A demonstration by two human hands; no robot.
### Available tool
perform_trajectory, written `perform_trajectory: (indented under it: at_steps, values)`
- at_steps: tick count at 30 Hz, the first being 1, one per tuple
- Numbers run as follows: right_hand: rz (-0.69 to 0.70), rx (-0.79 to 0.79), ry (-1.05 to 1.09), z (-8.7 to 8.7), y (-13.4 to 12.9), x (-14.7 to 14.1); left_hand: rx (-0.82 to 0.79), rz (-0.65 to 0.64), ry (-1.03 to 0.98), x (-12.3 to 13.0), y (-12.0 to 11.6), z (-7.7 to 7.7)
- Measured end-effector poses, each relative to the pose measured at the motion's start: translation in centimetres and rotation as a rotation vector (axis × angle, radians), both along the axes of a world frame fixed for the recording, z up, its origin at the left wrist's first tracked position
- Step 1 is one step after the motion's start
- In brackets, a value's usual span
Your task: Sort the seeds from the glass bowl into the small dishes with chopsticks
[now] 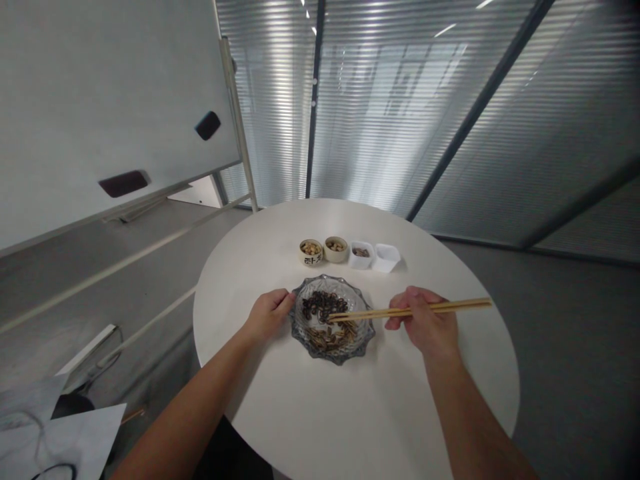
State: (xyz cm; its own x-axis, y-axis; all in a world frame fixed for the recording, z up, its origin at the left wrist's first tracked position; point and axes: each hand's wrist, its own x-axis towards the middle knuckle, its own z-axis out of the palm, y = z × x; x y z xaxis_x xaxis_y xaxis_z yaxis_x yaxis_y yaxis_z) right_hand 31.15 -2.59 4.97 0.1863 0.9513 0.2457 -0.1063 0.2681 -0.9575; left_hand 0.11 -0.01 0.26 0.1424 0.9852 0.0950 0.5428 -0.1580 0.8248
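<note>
My right hand (423, 321) is shut on a pair of wooden chopsticks (410, 310), and their tips reach over a scalloped glass dish (309, 348). My left hand (270, 315) grips the dish's left rim. Dark seeds (324, 305) lie heaped in the dish's upper part, with paler brown husks (333, 339) nearer me. Behind the dish stand two small ceramic cups (311, 252) (335, 249) holding pale nuts, a white square cup with brown pieces (361, 255), and a white square cup (387, 257) whose contents I cannot see.
Everything stands on a round white table (280, 400). A whiteboard on a wheeled metal frame (100, 100) leans into view at the left. Behind the table runs a glass wall with blinds (380, 113). Sheets of paper (55, 433) lie at the lower left.
</note>
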Motion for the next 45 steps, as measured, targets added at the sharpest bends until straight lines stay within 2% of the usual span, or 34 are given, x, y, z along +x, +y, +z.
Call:
perform_trajectory:
  at_steps: [5, 13, 18, 21, 24, 30, 34, 38, 41, 45]
  values:
    - [-0.102, 0.098, 0.061, 0.2, 0.6, 0.1, 0.008, 0.010, 0.007, -0.1, 0.0, 0.0]
    - [-0.592, 0.280, 0.022, -0.1, 3.5, 0.8, 0.010, 0.009, -0.008, -0.1, 0.2, -0.7]
    - [-0.623, 0.216, -0.075, -1.9, 6.0, 1.6, 0.016, -0.004, -0.003, -0.1, 0.3, -0.7]
    - [-0.575, 0.155, -0.130, -2.9, 6.7, 2.2, 0.014, -0.008, 0.008, -0.1, 0.2, -0.5]
    - [-0.490, 0.171, -0.063, -3.2, 6.8, 2.5, 0.008, -0.015, 0.012, -0.1, 0.2, -0.3]
    - [-0.416, 0.219, 0.088, -1.3, 5.4, 2.3, 0.016, -0.006, 0.004, -0.1, 0.2, -0.4]
    - [-0.130, 0.151, 0.100, -0.2, 2.5, 2.3, 0.010, -0.006, 0.005, -0.1, 0.2, -0.4]
    - [0.151, 0.043, 0.042, -0.1, 0.2, 2.1, 0.005, 0.001, -0.002, -0.1, 0.2, -0.5]
    - [0.253, -0.057, -0.002, -0.4, -0.2, 2.0, 0.002, 0.015, -0.017, -0.1, 0.2, -0.7]
    - [0.307, -0.174, -0.072, -0.8, 0.2, 1.5, 0.013, 0.016, -0.013, -0.1, 0.2, -0.6]
